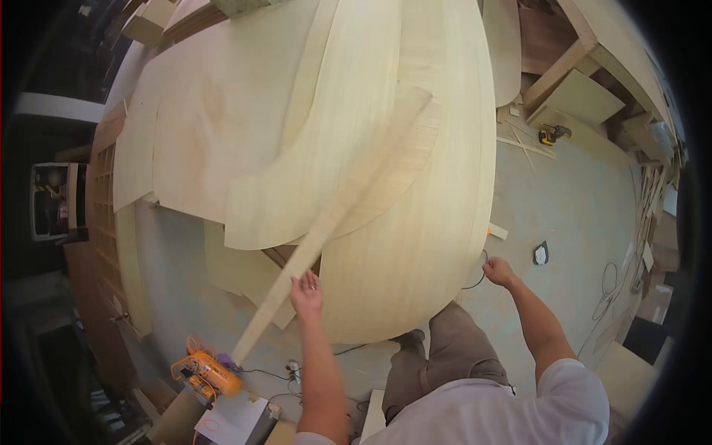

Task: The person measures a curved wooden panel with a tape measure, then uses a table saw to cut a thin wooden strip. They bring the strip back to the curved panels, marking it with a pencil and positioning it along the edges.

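Note:
My left hand [307, 294] is closed on the edge of a long, narrow wooden strip [311, 243]. The strip slants from the lower left up across the pale plywood sheets, and its far end looks blurred. Under it lies a large curved plywood sheet [437, 185] with a rounded right edge. Beyond that edge, my right hand [498, 271] is closed in a fist around a thin black cable [475, 285], which loops beside the sheet. Whatever else the fist may contain is hidden.
An orange air compressor [211, 373] stands at lower left, near cables and a power strip [294, 371]. On the floor at right are a yellow-black power tool [553, 134], a small dark-and-white object [541, 253] and a coiled cord [610, 279]. Scrap strips [644, 215] line the far right.

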Demonstrator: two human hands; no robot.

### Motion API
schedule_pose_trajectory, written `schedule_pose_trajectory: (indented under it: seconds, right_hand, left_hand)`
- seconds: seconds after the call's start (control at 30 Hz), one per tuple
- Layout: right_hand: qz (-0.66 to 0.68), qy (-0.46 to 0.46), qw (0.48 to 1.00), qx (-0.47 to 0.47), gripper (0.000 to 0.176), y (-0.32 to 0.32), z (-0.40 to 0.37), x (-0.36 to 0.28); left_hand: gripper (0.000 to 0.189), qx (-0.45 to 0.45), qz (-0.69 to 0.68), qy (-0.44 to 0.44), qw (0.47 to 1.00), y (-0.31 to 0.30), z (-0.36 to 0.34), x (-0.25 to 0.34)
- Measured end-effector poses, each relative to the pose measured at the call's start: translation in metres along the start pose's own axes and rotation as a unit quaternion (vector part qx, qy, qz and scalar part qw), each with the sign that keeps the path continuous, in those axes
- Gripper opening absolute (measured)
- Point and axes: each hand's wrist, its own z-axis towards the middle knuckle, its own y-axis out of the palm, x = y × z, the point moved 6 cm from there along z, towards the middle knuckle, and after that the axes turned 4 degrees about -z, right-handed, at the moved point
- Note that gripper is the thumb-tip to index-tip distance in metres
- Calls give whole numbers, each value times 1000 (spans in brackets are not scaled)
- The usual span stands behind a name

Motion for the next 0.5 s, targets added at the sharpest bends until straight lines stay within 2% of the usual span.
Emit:
schedule_pose_trajectory:
  seconds: [0.1, 0.17, 0.2, 0.23, 0.33, 0.4, 0.47, 0.5]
  right_hand:
    - [48, -23, 998, 21, 30, -20, 33, -25]
    - [56, -14, 998, 17, 30, -26, 46, -36]
    - [62, -10, 998, 19, 30, -28, 52, -39]
    - [52, -12, 998, 19, 30, -29, 58, -43]
    - [19, -28, 999, 21, 31, -31, 69, -64]
    - [48, -35, 998, 28, 32, -35, 80, -86]
    - [82, -41, 995, 37, 33, -40, 93, -109]
    - [100, -44, 993, 40, 33, -43, 103, -121]
  left_hand:
    - [37, 17, -6, 32, 999, 71, 65, 23]
    - [40, -39, -63, 21, 997, 110, 120, 55]
    - [41, -71, -48, 58, 995, 135, 131, 68]
    - [41, -105, -33, 95, 989, 160, 127, 77]
    - [43, -91, 101, 127, 982, 189, 102, 72]
    - [46, 50, 220, 137, 965, 134, 124, 72]
    - [50, 123, 295, 120, 940, 53, 157, 65]
    - [52, 154, 281, 95, 942, 31, 154, 51]
